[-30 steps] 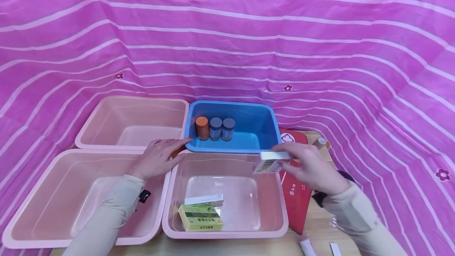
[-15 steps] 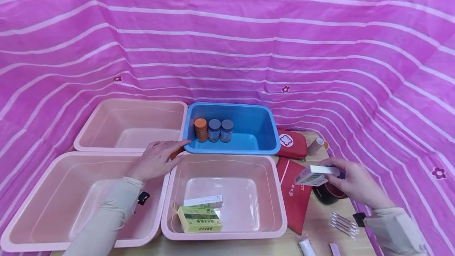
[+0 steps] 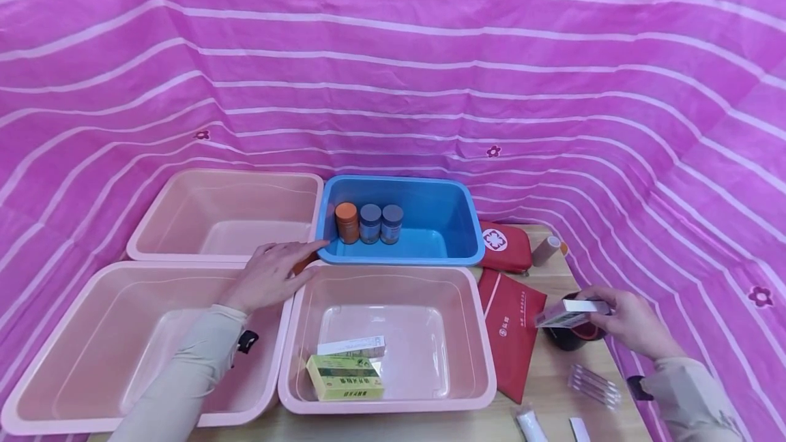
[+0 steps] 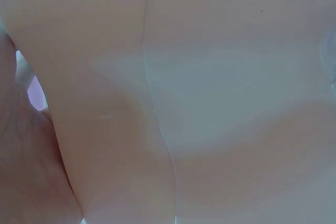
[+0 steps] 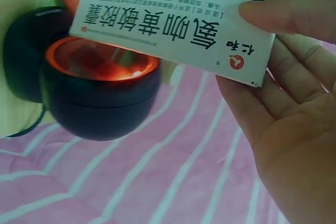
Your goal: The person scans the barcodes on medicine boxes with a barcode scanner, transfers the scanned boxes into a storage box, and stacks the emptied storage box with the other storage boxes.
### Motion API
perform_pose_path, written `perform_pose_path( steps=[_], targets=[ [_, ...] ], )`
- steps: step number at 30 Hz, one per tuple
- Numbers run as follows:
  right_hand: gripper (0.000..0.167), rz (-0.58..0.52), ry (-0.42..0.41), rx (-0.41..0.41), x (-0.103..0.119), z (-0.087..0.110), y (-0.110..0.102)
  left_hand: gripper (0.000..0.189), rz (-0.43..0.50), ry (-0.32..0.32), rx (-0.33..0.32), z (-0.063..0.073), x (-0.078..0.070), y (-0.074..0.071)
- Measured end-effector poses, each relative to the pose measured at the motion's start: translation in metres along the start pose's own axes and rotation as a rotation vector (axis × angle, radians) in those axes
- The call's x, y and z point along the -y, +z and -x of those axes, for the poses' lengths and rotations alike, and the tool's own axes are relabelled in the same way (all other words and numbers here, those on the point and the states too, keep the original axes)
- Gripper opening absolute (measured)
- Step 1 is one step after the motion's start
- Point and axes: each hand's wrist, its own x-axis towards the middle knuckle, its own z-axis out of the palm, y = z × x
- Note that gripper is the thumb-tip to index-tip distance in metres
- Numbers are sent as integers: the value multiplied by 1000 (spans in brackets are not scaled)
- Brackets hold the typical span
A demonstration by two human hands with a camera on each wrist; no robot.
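Flat white-green cardboard box (image 5: 176, 19): moved right, near round black container (image 5: 105, 98).
Right hand (image 3: 632, 320): pinched its right end.
Left hand (image 3: 270, 275): fingers extended at blue plastic bin (image 3: 442, 210).
Box grip: probably light, stiff, crushable; edges suited best.

The right hand (image 5: 294, 95) pinches a white-and-green box (image 5: 173, 27), thumb on the printed face, its lettering upside down, beside a dark device (image 5: 100, 100) glowing orange-red, above striped pink cloth (image 5: 178, 182).
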Motion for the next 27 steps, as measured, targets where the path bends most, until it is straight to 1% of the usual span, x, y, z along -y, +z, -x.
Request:
perform_pose_path(
  steps=[3,6,10,14,16,19,23,25,27],
  targets=[
    [35,-21,40,26,-6,1,1,56,0,5,-8,0,0,0],
    [34,-21,52,24,-8,2,3,56,-1,6,-10,0,0,0],
    [35,-24,18,-5,-5,2,5,56,-4,9,-13,0,0,0],
    [33,-41,-42,-24,6,0,3,55,-11,14,-20,-1,0,1],
    [31,-31,-86,-50,16,-3,1,55,-16,17,-25,-1,0,1],
    [31,-7,-158,-90,36,-10,-5,55,-16,17,-26,-1,1,1],
    [36,4,-292,-136,71,-21,-18,56,-12,14,-21,-1,1,1],
    [38,14,-370,-164,90,-29,-24,56,-11,12,-18,-1,1,1],
    [38,1,-433,-174,111,-39,-29,56,-9,12,-16,-1,1,1]
  ],
)
